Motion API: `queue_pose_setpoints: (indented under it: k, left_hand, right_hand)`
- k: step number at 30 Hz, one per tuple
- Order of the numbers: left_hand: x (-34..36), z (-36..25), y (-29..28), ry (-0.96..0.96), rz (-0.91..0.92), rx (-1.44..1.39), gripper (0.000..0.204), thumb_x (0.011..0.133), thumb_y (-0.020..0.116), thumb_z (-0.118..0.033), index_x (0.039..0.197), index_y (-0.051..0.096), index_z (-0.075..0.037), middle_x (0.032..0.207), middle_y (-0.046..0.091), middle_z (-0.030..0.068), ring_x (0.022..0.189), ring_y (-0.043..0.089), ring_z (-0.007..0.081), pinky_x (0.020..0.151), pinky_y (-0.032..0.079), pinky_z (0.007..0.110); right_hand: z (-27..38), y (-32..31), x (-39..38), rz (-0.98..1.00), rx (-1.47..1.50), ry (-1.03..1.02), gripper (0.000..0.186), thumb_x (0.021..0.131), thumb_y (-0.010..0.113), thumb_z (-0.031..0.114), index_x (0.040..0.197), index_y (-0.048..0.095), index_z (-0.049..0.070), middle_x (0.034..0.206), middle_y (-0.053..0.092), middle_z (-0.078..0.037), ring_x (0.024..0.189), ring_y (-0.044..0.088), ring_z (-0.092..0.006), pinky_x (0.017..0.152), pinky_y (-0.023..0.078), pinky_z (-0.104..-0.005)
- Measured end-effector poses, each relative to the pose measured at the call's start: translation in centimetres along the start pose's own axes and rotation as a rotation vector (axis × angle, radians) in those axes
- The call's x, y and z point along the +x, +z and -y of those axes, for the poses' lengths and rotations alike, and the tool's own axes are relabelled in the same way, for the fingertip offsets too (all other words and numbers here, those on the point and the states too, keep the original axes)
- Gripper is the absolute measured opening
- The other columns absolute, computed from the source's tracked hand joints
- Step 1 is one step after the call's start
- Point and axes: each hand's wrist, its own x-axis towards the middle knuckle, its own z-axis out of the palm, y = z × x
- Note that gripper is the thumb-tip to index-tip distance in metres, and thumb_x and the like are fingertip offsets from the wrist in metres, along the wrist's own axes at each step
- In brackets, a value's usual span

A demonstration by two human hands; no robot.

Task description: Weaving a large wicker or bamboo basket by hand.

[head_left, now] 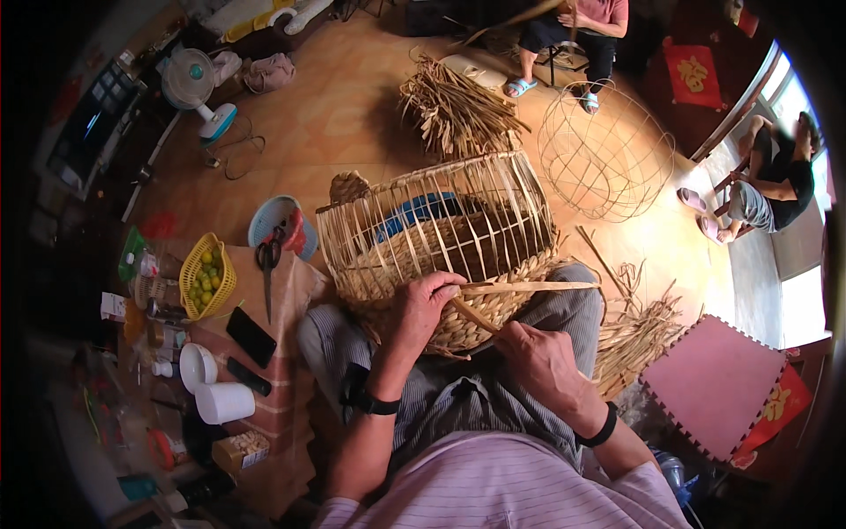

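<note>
A half-woven basket [423, 251] of dried plant stalk rests on my lap, its lower part densely braided and its upper part open with spaced strands over a frame. Something blue shows inside it. My left hand [425, 304] pinches a flat, dried strip [529, 286] at the basket's near side; the strip's free end points right. Lower and to the right, my right hand [539, 357] is closed on a second strand [474, 315] that slants up toward my left fingers. Whether the two strands are one piece I cannot tell.
Left, a covered table [264, 388] bears scissors [268, 264], a phone [251, 337], white cups and a yellow fruit basket [209, 276]. Ahead lie a stalk bundle [458, 106] and a wire frame [606, 154]. Two people sit beyond. Loose stalks [639, 335] and a foam mat [714, 388] lie right.
</note>
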Motion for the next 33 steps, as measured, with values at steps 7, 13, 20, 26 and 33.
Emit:
queue_pose_setpoints:
  k: [7, 13, 20, 26, 33]
  left_hand:
    - [-1.9, -0.8, 0.2, 0.273, 0.042, 0.282, 0.038, 0.097, 0.065, -0.006, 0.135, 0.063, -0.004, 0.13, 0.068, 0.0198, 0.118, 0.066, 0.0372, 0.101, 0.053, 0.044]
    - [-1.7, 0.2, 1.4, 0.252, -0.112, 0.173, 0.031, 0.094, 0.073, -0.012, 0.124, 0.069, -0.008, 0.11, 0.075, 0.0144, 0.1, 0.073, 0.032, 0.085, 0.058, 0.041]
    - [-1.3, 0.7, 2.5, 0.15, -0.217, 0.11, 0.016, 0.097, 0.074, -0.017, 0.11, 0.072, -0.009, 0.088, 0.075, 0.0122, 0.081, 0.074, 0.0295, 0.069, 0.055, 0.039]
    - [-1.4, -0.3, 2.2, 0.076, -0.218, 0.123, 0.013, 0.097, 0.074, -0.017, 0.107, 0.073, -0.008, 0.083, 0.074, 0.0123, 0.078, 0.074, 0.0283, 0.067, 0.054, 0.039]
    - [-1.6, -0.9, 1.8, 0.03, -0.201, 0.186, 0.019, 0.105, 0.062, -0.022, 0.103, 0.069, -0.004, 0.076, 0.066, 0.0157, 0.072, 0.068, 0.0314, 0.066, 0.051, 0.043]
  right_hand:
    - [-0.2, -2.3, 0.2, 0.156, 0.512, 0.167, 0.022, 0.106, 0.063, 0.023, 0.104, 0.059, 0.002, 0.074, 0.062, -0.015, 0.065, 0.064, -0.0274, 0.058, 0.048, -0.0394]
    - [2.1, -7.7, 2.4, 0.408, 1.424, 0.292, 0.041, 0.114, 0.044, 0.04, 0.116, 0.055, 0.001, 0.077, 0.064, -0.01, 0.065, 0.064, -0.0191, 0.059, 0.051, -0.0265]
    - [-2.7, -4.1, 4.6, 0.004, 1.134, 0.275, 0.031, 0.106, 0.064, 0.02, 0.127, 0.059, -0.002, 0.092, 0.069, -0.01, 0.078, 0.068, -0.0185, 0.067, 0.057, -0.0299]
    - [-2.0, -3.7, 6.6, -0.086, -0.041, -0.1, 0.02, 0.088, 0.072, 0.01, 0.105, 0.067, 0.002, 0.104, 0.065, -0.016, 0.09, 0.065, -0.0389, 0.076, 0.054, -0.0442]
    - [1.1, -4.1, 4.5, -0.442, -0.12, -0.235, 0.023, 0.067, 0.064, -0.006, 0.087, 0.072, 0.003, 0.093, 0.064, -0.009, 0.088, 0.063, -0.0294, 0.073, 0.054, -0.0406]
